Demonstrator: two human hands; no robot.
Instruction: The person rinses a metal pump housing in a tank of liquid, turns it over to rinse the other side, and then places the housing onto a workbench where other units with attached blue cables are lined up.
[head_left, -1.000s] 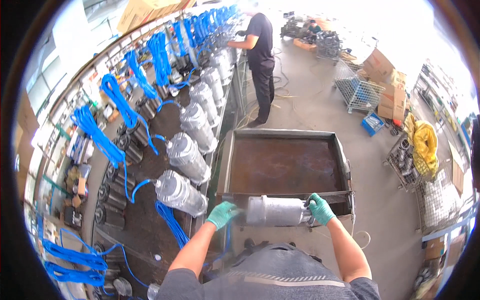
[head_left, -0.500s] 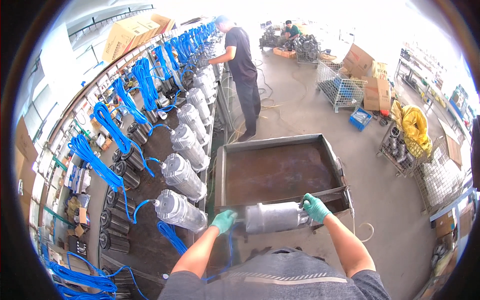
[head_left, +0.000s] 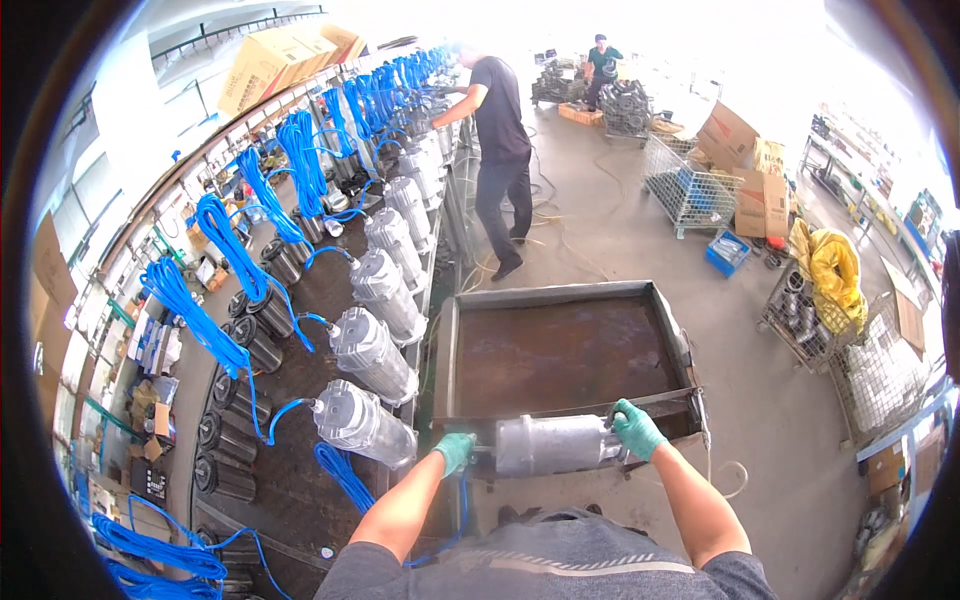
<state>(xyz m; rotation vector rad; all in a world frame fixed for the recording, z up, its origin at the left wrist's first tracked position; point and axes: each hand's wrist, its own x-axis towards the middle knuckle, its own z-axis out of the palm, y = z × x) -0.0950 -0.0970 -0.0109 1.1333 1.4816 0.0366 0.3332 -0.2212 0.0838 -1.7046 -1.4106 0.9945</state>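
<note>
A grey metal pump motor point(head_left: 550, 446) lies level across the near edge of a metal tank point(head_left: 560, 291), held up between my two gloved hands. My left hand point(head_left: 456, 453), in a green glove, is closed around the thin shaft at the motor's left end. At the other end, my right hand point(head_left: 638, 430), also in a green glove, grips the motor's narrower end, whose details are partly hidden by the fingers. Reddish-brown liquid point(head_left: 560, 350) fills the tank just beyond. The nearest standing motor point(head_left: 362, 425) is left of my left hand.
A bench point(head_left: 290, 480) on my left carries a row of grey motors, dark cylinders point(head_left: 228, 440) and bundled blue cables point(head_left: 195, 315). A co-worker point(head_left: 500, 140) stands beside it. Wire cages point(head_left: 690, 190), a blue crate point(head_left: 727, 252) and yellow cloth point(head_left: 838, 275) are to the right.
The motor stays held at both ends, almost in place. My view has shifted slightly. The co-worker at the bench has changed stance, and the distant person appears more upright.
</note>
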